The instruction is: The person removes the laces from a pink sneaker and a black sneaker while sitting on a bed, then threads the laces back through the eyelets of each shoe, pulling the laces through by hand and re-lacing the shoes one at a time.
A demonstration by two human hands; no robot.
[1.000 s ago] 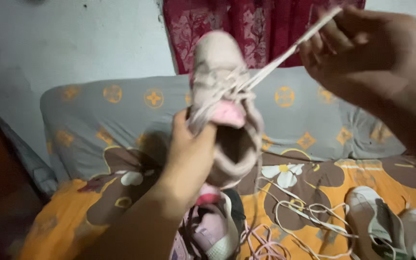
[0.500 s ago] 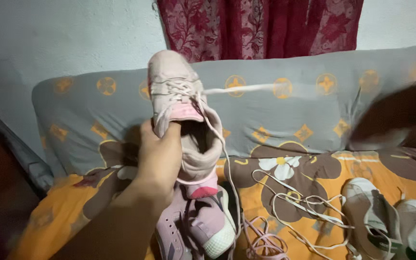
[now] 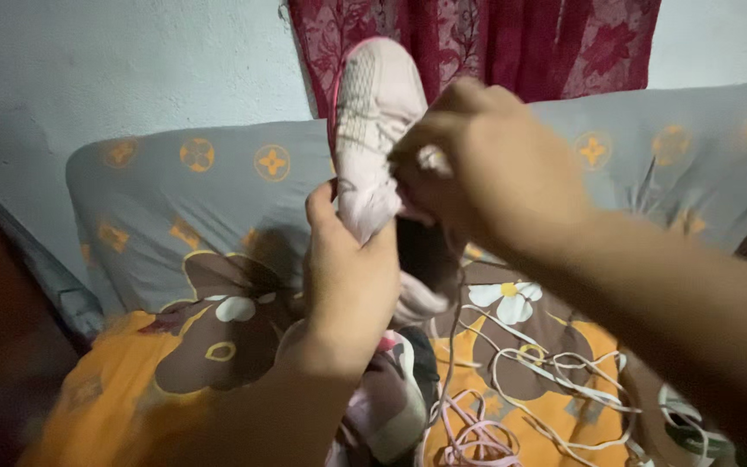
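I hold a pale pink sneaker upright in front of me, toe pointing up. My left hand grips it around the heel and side. My right hand is closed over the shoe's laced front near the tongue, fingers pinching at the lace area; the lace itself is mostly hidden under the hand. A thin pale lace hangs down from the shoe toward the bed.
A second pink sneaker lies under my left wrist on the orange flowered sheet. Loose laces are tangled beside it. A white and green sneaker lies at right. Behind are grey pillows, a red curtain.
My right hand came back from the far right and closed on the shoe's laced front. The stretched lace is no longer pulled out sideways. The shoe has been raised and turned.
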